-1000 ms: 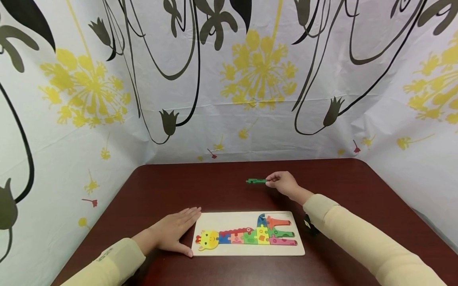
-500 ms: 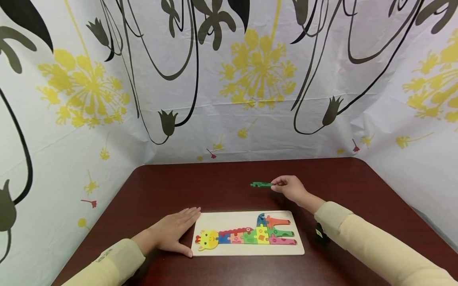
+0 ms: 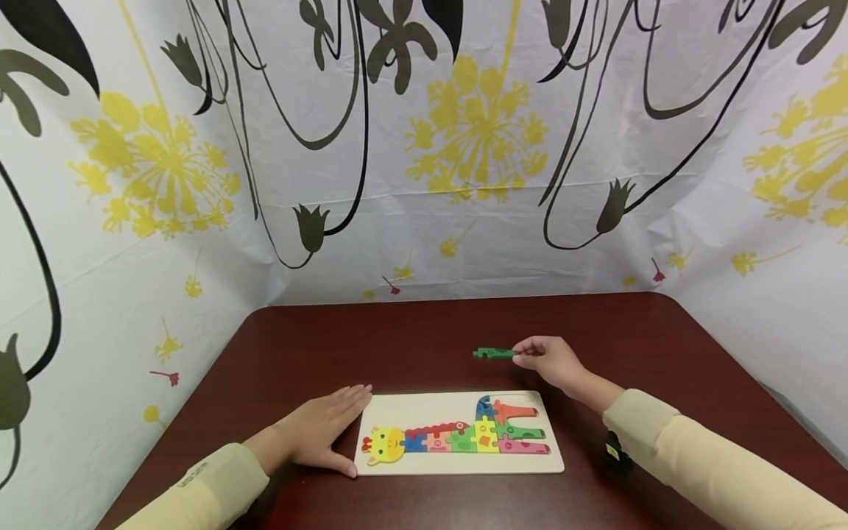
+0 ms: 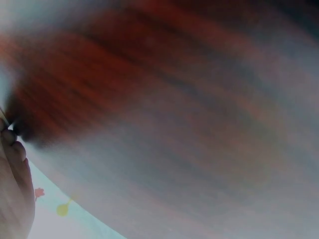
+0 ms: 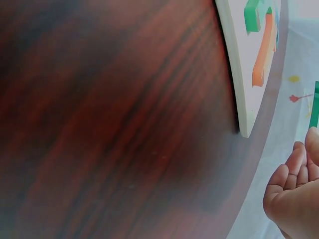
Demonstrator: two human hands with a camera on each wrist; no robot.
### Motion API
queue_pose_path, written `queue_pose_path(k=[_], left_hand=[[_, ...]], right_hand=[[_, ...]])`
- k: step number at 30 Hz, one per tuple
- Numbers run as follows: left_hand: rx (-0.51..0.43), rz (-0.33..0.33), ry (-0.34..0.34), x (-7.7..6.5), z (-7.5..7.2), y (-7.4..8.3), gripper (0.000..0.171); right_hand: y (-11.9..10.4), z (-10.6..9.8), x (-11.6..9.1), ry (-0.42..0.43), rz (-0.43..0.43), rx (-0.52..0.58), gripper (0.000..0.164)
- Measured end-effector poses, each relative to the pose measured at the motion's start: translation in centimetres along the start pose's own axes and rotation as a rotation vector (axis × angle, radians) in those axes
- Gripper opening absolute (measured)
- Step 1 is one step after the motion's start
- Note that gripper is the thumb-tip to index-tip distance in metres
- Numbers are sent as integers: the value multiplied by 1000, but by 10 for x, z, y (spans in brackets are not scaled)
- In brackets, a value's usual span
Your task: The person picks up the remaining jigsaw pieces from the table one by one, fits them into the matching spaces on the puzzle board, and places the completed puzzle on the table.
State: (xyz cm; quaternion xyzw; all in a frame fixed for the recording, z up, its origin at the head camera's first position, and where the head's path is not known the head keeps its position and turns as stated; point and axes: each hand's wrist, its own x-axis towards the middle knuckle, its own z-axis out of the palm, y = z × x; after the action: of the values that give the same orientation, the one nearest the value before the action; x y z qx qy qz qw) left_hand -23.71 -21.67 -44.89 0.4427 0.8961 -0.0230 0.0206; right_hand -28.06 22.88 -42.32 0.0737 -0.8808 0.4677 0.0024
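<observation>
A pale wooden puzzle board lies on the table, bearing colourful interlocking pieces that form a giraffe lying sideways. Its yellow head points left; orange, green and pink legs point right. My left hand rests with straight fingers at the board's left edge, thumb by the near corner. Beyond the board's far right side, my right hand pinches one end of a long green puzzle piece, whose notched end points left. In the right wrist view, only part of that green piece shows above the thumb.
The dark red-brown table has rounded far corners. A white cloth printed with yellow and dark flowers hangs behind and at both sides. A small black device sits under the right sleeve.
My right hand has moved right and nearer to the board, carrying the green puzzle piece with it. The left hand and the board have stayed in place.
</observation>
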Motion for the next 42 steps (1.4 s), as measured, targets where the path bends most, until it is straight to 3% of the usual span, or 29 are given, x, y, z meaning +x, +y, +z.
queue_pose_path(k=[22,42], left_hand=[[-5,-7,0,1,-1,-1,114],[-2,-8,-7,0,-2,0,115]], right_hand=[[7,-5,-32,-35,34,21,18],[18,-1,-40,-64,37,-14,14]])
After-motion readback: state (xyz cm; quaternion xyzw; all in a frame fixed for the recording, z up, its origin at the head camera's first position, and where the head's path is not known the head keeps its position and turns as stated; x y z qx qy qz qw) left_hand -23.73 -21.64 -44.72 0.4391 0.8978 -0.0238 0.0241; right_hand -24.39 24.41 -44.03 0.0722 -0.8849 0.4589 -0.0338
